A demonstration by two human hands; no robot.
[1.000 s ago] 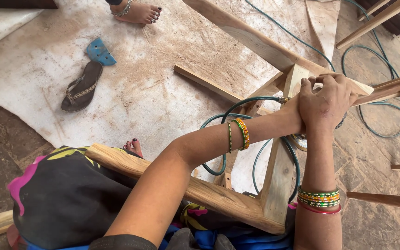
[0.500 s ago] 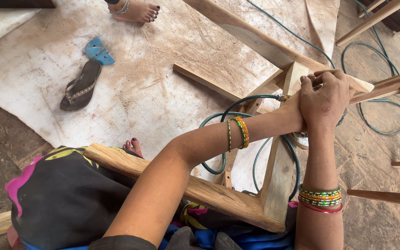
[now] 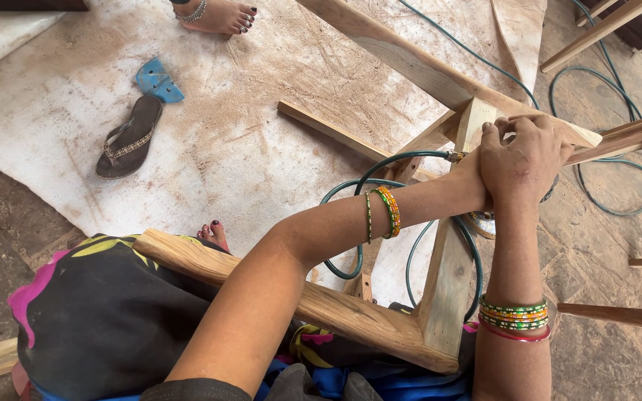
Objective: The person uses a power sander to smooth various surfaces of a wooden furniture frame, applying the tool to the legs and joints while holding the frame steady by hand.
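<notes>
Nearest, at 6 o'clock: the person's lap in black patterned cloth, with a pale, rough-sawn wooden frame [image 3: 440, 297] resting across it. One rail runs from 9 o'clock toward a corner joint at 5 o'clock; an upright rises from there toward 1 o'clock.

Left forearm, with green and orange bangles, crosses the frame toward 2 o'clock. Right forearm, with stacked bangles, comes up from 5 o'clock.

Right hand [image 3: 523, 160] lies fingers curled over the frame's upper joint, covering the left hand [image 3: 477, 172] beneath it; cannot tell whether the left is clenched or on what. A round, metallic tool part shows just under the hands. A dark green hose [image 3: 380, 169] loops to it, its brass fitting touching the left wrist.

Judgement: step in hand looks like pressing an air-fed tool against the upper joint; next move calls for steady downward pressure with the frame braced on the lap.

Farther, at 10 o'clock: brown sandal [image 3: 129, 137], blue scrap, dusty sheet on floor. At 12 o'clock, another person's foot.
</notes>
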